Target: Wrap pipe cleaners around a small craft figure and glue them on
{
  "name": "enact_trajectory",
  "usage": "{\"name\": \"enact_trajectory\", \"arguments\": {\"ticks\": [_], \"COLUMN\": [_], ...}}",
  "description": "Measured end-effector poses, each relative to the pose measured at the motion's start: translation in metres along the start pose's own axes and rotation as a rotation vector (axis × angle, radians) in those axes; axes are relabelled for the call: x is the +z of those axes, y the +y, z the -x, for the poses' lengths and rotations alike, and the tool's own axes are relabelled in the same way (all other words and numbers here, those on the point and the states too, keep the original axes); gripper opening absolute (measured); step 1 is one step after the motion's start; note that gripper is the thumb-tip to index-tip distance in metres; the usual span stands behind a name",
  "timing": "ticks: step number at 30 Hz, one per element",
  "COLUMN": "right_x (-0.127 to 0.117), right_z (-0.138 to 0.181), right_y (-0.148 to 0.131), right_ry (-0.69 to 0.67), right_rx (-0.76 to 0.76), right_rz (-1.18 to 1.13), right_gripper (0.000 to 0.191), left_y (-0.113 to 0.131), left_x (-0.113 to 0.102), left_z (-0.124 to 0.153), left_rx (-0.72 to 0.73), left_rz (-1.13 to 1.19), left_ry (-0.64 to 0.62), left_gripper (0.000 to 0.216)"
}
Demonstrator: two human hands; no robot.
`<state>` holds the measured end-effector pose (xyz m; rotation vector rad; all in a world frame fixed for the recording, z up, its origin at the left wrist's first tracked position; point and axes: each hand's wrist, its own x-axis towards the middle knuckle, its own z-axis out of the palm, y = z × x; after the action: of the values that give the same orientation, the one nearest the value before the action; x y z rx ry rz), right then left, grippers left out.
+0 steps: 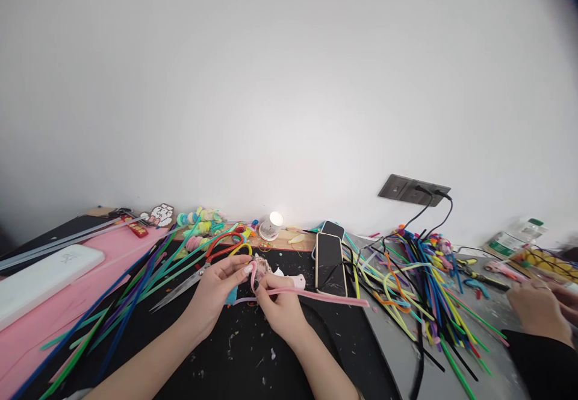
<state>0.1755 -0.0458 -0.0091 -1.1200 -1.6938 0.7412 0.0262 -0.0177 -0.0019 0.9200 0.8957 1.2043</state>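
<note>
A pink pipe cleaner (325, 296) is held between my two hands over the black mat (244, 358). One end bends into a small loop pinched by my left hand (226, 279), its fingers closed. My right hand (275, 300) pinches the same stem, and the straight length sticks out to the right. Just behind my fingers lies a small fuzzy brownish piece (261, 262), partly hidden, beside a pale pink object (295, 281). Scissors with red handles (221, 246) lie to the left of my left hand.
Loose pipe cleaners (135, 291) spread over pink paper (103, 267) at left, near a white power bank (49, 282). Behind stand a paper cup (271, 225) and a phone (330, 264). More pipe cleaners (433, 291) and cables lie right, near another person's hand (537, 309).
</note>
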Motion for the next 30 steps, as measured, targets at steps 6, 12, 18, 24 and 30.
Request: {"name": "enact_trajectory", "arguments": {"ticks": [6,12,18,24,30], "right_x": [0.0006,0.0008,0.0021,0.0028,0.0026], "right_z": [-0.0011,-0.0009,0.0007,-0.0001,-0.0006], "right_y": [-0.0028,-0.0020,0.0006,0.0024,0.0028], "right_ry": [0.000,0.002,-0.002,0.013,0.010], "right_rx": [-0.025,-0.030,-0.035,-0.064,-0.073], "right_rz": [0.043,0.085,0.122,0.162,0.195], "right_gripper": [0.024,0.024,0.022,0.023,0.024], "left_y": [-0.0002,-0.0017,-0.0045,-0.0041,-0.0038], "left_x": [-0.0010,-0.0006,-0.0004,-0.0006,0.0002], "left_z": [0.0007,0.0009,-0.0005,-0.0005,-0.0005], "left_rx": [-0.004,0.000,-0.001,0.010,0.012], "left_rz": [0.003,0.004,0.008,-0.002,-0.003], "left_ry": [-0.017,-0.029,-0.013,-0.022,-0.025], "left_gripper": [0.034,0.032,0.033,0.032,0.031]}}
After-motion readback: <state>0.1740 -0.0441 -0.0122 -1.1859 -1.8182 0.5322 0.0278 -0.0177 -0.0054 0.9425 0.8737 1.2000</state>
